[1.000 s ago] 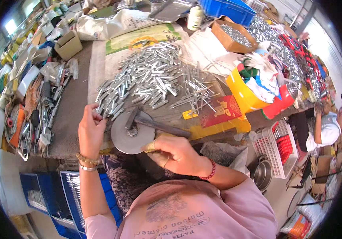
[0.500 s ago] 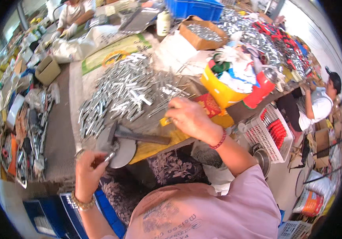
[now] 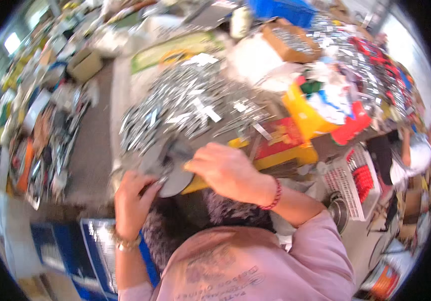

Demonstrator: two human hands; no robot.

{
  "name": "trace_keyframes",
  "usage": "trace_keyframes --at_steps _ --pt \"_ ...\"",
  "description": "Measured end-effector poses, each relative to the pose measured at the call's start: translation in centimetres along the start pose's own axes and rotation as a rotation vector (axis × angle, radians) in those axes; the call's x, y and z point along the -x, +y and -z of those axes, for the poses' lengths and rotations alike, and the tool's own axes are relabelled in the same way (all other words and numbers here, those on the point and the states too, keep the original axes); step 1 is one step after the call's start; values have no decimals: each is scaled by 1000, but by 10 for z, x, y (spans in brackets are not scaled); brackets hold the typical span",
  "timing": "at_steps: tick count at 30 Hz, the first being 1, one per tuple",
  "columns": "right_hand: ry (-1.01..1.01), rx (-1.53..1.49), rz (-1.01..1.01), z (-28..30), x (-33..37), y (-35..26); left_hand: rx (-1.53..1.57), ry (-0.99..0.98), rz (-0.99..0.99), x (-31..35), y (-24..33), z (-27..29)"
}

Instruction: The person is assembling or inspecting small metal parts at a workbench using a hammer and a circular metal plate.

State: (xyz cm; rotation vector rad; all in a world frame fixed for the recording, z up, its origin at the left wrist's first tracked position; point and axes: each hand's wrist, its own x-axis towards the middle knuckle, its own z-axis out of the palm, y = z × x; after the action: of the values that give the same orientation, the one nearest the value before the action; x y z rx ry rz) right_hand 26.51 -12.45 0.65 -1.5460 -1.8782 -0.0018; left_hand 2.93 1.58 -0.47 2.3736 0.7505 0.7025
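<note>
At the near table edge, my left hand (image 3: 134, 198) pinches a small silver metal piece (image 3: 163, 179) over a round grey metal plate (image 3: 175, 186). A hammer (image 3: 174, 152) lies across the plate, its head beside the pinched piece. My right hand (image 3: 230, 173) is curled over the hammer's handle, which it mostly covers; motion blurs the fingers. Beyond both hands spreads a large heap of thin silver metal strips (image 3: 175, 103). One silver strip (image 3: 263, 131) lies on a red packet (image 3: 279, 138) to the right, near a small yellow piece (image 3: 238, 143).
Right of the heap stand a yellow bag of rags (image 3: 303, 111), a red container (image 3: 351, 123) and a cardboard box of metal parts (image 3: 291, 41). A white plastic basket (image 3: 348, 183) stands lower right, with a seated person (image 3: 416, 160) beyond. Mixed clutter (image 3: 45, 130) fills the left.
My right hand has come left and down to the hammer. A silver strip now shows on the red packet. My left hand remains at the plate's edge. The whole view has shifted.
</note>
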Motion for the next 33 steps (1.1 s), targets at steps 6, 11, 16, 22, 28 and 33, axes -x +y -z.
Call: trace_keyframes --at_steps 6,11,16,22,28,33 --pt "12 13 -1 -21 -8 -4 43 43 20 2 -1 -2" --pt "26 14 3 -31 -15 -7 82 39 78 5 5 0" --pt "21 14 12 -36 -20 -10 40 103 -19 7 -2 -3" --pt "-7 -42 -16 -35 -25 -8 84 58 54 7 5 0" --pt "-8 -52 -14 -38 -26 -7 116 37 36 9 -4 -2" --pt "-23 -83 44 -38 -27 -6 131 92 35 10 -6 -7"
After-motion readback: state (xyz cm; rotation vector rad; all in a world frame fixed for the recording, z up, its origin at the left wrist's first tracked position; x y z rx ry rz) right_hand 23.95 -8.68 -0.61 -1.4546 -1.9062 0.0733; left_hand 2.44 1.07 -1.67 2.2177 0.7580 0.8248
